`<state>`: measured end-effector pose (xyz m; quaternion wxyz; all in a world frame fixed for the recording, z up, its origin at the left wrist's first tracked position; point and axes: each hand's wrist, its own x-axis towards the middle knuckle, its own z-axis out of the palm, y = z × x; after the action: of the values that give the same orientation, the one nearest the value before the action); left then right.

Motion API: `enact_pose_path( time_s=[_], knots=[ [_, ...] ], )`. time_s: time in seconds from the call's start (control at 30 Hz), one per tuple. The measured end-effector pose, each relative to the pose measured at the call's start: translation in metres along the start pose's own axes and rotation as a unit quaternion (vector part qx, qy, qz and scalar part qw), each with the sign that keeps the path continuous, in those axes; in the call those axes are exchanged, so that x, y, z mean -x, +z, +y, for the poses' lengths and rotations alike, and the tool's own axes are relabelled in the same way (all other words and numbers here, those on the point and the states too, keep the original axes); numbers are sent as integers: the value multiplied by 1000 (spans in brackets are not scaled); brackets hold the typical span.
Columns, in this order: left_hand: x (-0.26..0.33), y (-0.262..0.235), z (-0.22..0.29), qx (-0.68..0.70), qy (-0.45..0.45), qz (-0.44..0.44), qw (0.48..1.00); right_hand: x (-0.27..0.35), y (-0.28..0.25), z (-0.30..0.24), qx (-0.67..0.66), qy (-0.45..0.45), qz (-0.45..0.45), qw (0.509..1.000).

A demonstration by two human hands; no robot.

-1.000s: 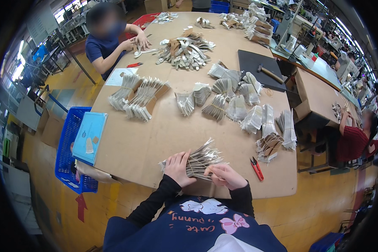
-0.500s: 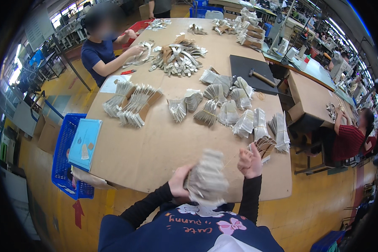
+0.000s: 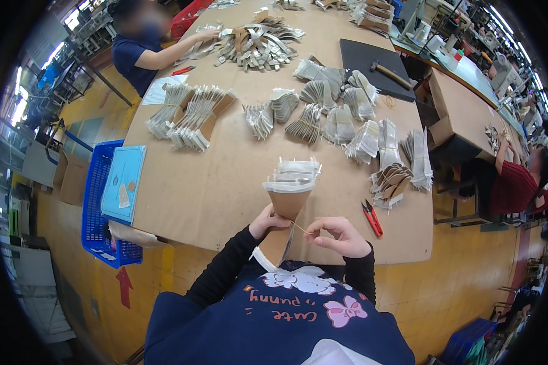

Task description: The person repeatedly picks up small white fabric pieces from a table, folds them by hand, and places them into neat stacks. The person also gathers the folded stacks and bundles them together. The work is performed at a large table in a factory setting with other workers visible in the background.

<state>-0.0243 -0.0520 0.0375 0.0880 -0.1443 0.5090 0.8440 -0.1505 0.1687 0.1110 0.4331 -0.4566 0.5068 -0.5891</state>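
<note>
My left hand is closed round the narrow middle of a bundle of brown-and-white cut pieces. The bundle stands over the table's near edge, its white layered ends fanned out at the top. A thin yellowish rubber band stretches from the bundle's waist to my right hand, pinched between thumb and fingers. Red-handled thread snips lie on the table to the right of that hand. Beyond them sits a bundle of curved brown pieces.
Several tied white bundles cover the table's middle right. Two larger bundles lie left. Farther off are a loose heap, a black board with a hammer, and a co-worker. A blue basket stands left.
The bundle has turned, showing its brown face. My right hand has come down and left to it, with the band now stretched between them. The co-worker's hand has moved to the heap.
</note>
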Motion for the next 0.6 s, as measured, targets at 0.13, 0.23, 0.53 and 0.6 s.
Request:
enact_pose_path(
  time_s=[0.13,0.23,0.53,0.6],
  knots=[
    [-4,12,10,-160,118,133,971,-7,8,22,135,30,138,981],
    [-13,7,17,-452,137,316,823,-13,17,50,174,11,289,941],
    [-38,-36,7,-677,60,272,681,-45,46,121,-239,154,337,898],
    [-33,-50,12,-651,41,233,721,-52,44,122,-232,180,345,891]
  ],
)
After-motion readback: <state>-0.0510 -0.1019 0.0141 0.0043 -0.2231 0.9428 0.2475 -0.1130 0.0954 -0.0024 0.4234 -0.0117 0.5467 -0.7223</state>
